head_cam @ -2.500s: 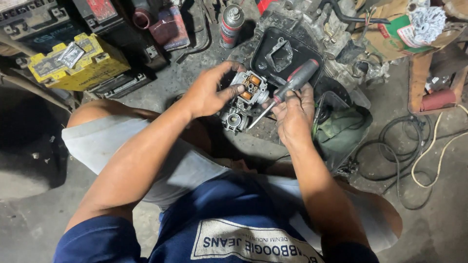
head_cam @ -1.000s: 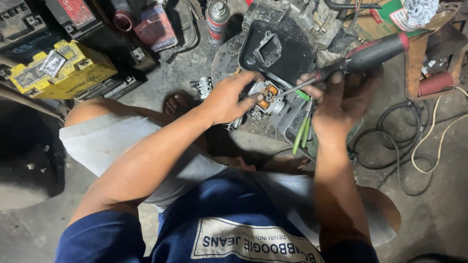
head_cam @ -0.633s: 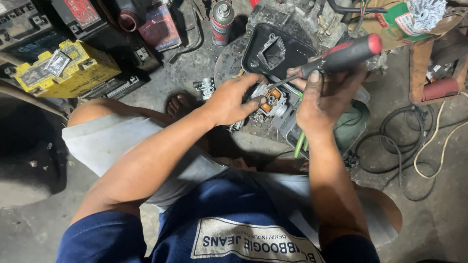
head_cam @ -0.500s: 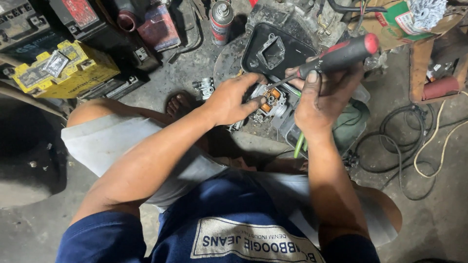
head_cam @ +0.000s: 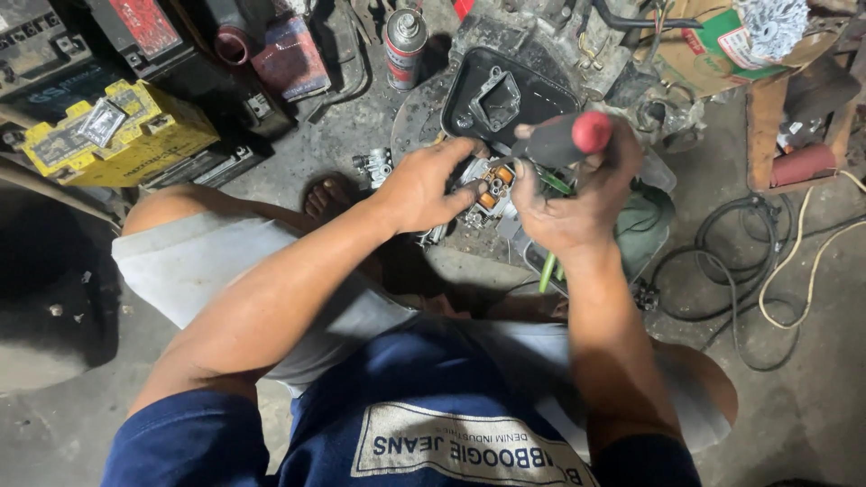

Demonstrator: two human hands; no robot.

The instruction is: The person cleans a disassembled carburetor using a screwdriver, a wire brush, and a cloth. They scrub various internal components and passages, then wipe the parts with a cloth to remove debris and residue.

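My left hand (head_cam: 428, 185) grips a small metal carburetor (head_cam: 487, 191) with orange parts showing on top. My right hand (head_cam: 573, 203) is closed around a screwdriver (head_cam: 564, 140) with a black grip and red cap; its shaft points down-left into the carburetor. Both hands work above my lap, over the oily concrete floor. The screwdriver tip is hidden among the parts.
A black engine cover (head_cam: 505, 99) and engine block lie just beyond my hands. A spray can (head_cam: 404, 45) stands at the top middle. A yellow battery (head_cam: 117, 135) sits at left, with dark batteries behind. Cables (head_cam: 749, 289) coil at right. A green tool (head_cam: 546, 271) lies beneath my right hand.
My right hand swung the screwdriver from a raised, far-right tilt back toward the carburetor, its handle now steeper and closer. The left hand kept holding the carburetor.
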